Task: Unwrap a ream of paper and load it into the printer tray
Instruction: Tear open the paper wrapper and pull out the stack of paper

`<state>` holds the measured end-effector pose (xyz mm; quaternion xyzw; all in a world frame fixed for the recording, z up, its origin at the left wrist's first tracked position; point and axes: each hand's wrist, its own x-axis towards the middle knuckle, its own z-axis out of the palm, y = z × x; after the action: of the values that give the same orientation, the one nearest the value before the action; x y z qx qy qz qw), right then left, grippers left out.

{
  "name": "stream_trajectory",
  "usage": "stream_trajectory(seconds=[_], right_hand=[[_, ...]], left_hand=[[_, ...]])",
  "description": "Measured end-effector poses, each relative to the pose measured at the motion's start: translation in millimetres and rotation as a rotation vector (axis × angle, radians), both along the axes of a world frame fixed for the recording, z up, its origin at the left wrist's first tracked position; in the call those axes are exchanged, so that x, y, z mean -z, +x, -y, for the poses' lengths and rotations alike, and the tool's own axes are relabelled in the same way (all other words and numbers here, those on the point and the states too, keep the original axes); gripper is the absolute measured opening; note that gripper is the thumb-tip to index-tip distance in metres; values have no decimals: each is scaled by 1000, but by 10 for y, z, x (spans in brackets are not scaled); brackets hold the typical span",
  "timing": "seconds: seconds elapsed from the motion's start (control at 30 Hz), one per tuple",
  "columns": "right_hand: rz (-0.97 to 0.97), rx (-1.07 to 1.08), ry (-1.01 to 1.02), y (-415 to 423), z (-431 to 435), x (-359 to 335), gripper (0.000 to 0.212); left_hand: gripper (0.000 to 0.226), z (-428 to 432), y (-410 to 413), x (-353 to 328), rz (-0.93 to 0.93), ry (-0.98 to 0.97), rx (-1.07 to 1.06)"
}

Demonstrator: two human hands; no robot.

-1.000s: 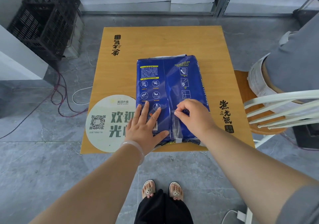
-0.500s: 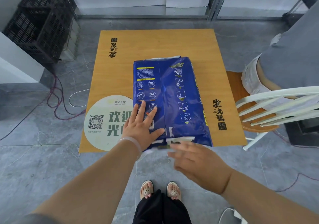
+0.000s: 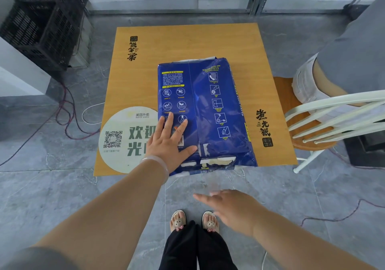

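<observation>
We judge that we are in the unwrapping step, with the loading not yet begun; no printer or tray shows in this view. The ream of paper (image 3: pixel 205 111) lies flat on the wooden table (image 3: pixel 187 40), its near end at or just over the table's near edge, the blue wrapper (image 3: pixel 225 103) torn along that end so that white shows through. Our left hand (image 3: pixel 168 142) rests palm-down on the near left part of the ream, fingers spread and flat, pinning rather than gripping; our right hand (image 3: pixel 231 207) hangs off the table above the floor, blurred, fingers loosely extended and, as far as we can tell, holding nothing. The next move, in our judgement, calls for the right hand to reach the torn edge, pinch a loose flap and pull it away along the seam while the left holds the ream steady; a white chair (image 3: pixel 337 111) stands just beside the table on our right.
</observation>
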<state>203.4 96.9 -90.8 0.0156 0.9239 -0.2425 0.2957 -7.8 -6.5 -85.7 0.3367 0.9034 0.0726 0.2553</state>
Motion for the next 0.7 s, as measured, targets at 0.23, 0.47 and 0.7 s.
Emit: stream_trajectory(seconds=[0.23, 0.47, 0.7], right_hand=[[-493, 465, -123, -277, -189, -451, 35], [-625, 723, -6, -737, -710, -577, 37], [-281, 360, 245, -654, -620, -184, 82]], left_hand=[[81, -31, -23, -58, 32, -15, -17], [82, -28, -7, -115, 4, 45, -27], [77, 95, 205, -31, -112, 107, 66]])
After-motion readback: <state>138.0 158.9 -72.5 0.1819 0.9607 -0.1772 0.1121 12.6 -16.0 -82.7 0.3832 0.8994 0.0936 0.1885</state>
